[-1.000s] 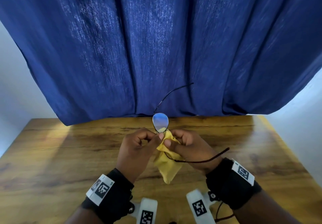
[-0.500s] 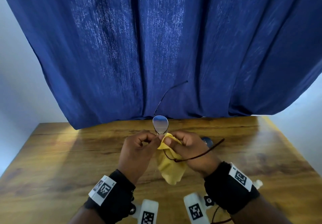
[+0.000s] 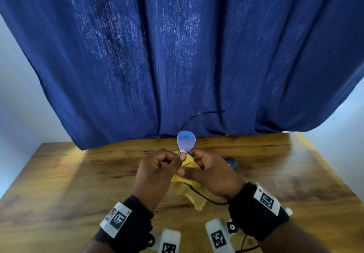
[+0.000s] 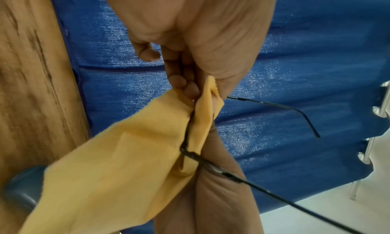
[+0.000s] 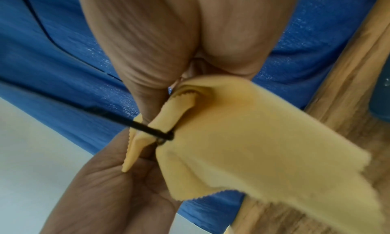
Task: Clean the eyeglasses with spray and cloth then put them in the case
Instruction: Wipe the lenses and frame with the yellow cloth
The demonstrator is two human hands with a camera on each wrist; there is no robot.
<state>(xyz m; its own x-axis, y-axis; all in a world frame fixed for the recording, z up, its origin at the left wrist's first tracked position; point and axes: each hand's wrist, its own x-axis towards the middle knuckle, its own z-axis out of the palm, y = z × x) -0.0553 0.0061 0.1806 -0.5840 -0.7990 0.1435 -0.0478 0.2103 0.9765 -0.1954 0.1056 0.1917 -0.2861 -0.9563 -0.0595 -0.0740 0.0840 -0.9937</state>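
I'm wiping: my left hand (image 3: 155,171) pinches the glasses (image 3: 186,141) by the frame, above the table's middle, while my right hand (image 3: 211,174) pinches the cloth (image 3: 194,190) over the near lens. Next I judge the far lens needs wiping; the case (image 3: 230,164) lies just right.

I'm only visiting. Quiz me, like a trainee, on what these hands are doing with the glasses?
1. True or false: the eyeglasses lie flat on the wooden table.
2. What colour is the cloth?
3. Which hand has the cloth wrapped over a lens: A left hand, B right hand, C neither?

Key: 1 false, both hands hold them above it; 2 yellow; 3 B.
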